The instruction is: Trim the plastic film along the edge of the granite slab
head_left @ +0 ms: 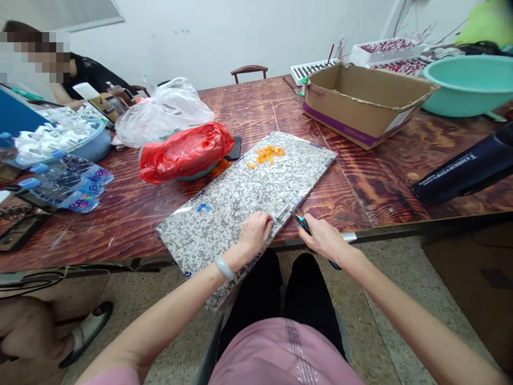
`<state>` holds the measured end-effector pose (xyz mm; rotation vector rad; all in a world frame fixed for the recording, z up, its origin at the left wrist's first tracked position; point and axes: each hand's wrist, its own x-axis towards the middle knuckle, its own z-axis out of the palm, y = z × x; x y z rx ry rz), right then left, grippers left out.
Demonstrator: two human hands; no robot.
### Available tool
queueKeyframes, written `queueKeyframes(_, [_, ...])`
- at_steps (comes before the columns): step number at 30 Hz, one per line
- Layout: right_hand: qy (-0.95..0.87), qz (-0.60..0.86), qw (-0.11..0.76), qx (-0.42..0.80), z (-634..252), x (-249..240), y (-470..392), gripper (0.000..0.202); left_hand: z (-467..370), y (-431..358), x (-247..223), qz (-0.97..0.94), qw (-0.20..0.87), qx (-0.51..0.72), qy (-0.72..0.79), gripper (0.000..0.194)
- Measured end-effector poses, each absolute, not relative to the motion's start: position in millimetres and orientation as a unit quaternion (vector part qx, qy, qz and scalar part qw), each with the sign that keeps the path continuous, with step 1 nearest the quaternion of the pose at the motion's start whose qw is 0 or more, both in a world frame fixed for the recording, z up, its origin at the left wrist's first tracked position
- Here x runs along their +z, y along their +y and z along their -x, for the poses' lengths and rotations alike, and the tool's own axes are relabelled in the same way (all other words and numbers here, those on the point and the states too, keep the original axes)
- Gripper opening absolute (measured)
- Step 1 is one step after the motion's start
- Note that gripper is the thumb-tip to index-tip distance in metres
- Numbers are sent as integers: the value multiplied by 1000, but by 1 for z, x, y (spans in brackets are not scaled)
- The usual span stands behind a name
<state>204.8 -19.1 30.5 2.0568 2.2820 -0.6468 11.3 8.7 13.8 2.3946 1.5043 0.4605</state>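
My right hand (323, 238) is closed around pliers (303, 223) with black and blue handles; their dark jaws point left, over the near edge of the speckled stone slab (224, 187). Above that slab, my left hand (255, 234) has its fingers pinched together. A thin, pale strip (282, 212) shows between its fingertips and the jaws; whether the fingers grip it is unclear. Small orange plastic pieces (269, 154) lie in a pile towards the slab's far end. One small blue piece (203, 207) lies on its left part.
A red plastic bag (184, 152) covers a bowl left of the slab. Water bottles (60, 187) and a blue basin (94, 144) of white parts are further left. A cardboard box (364, 101), green basin (473, 85) and dark tumbler (465, 166) stand right. Another person (92, 75) sits far left.
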Motion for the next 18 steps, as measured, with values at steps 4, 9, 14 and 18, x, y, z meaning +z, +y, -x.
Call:
queueKeyframes(4, [724, -662, -50, -187, -209, 28, 2, 28, -10, 8, 12, -832, 127, 159, 517, 18])
queueKeyframes(9, [733, -655, -64, -170, -210, 25, 27, 25, -12, 8, 9, -835, 125, 173, 508, 19])
queueKeyframes(14, [767, -625, -46, -133, -208, 27, 46, 21, -17, 12, 8, -830, 131, 174, 513, 19])
queueKeyframes(18, [814, -568, 0, -120, -204, 31, 60, 21, -16, 16, 9, -838, 149, 161, 500, 18])
